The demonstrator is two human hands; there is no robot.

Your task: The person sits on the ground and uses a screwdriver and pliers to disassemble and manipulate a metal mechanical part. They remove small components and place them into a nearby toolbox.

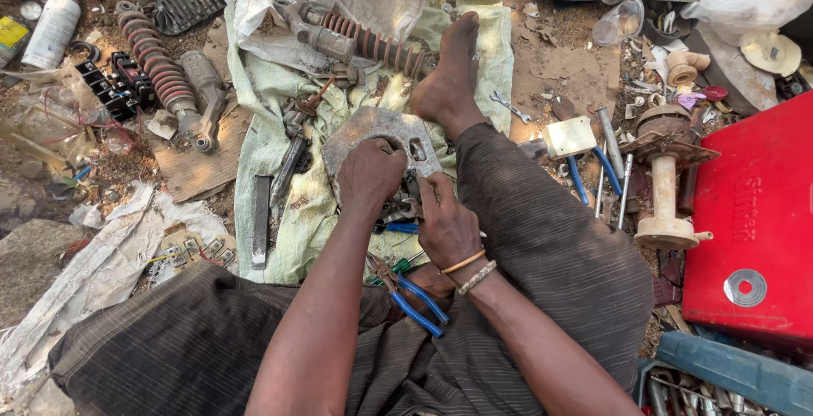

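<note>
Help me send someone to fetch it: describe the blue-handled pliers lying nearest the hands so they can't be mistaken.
Start at the big red case on the right, then move left to the person's lap. The blue-handled pliers lie on the dark striped cloth just below the right hand. Unlike the other blue-handled tools beside the case, these lie in the lap.

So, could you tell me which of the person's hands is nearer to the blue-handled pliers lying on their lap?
Right. The right hand is just above the blue-handled pliers; the left hand is farther up, on the grey metal plate.
</note>
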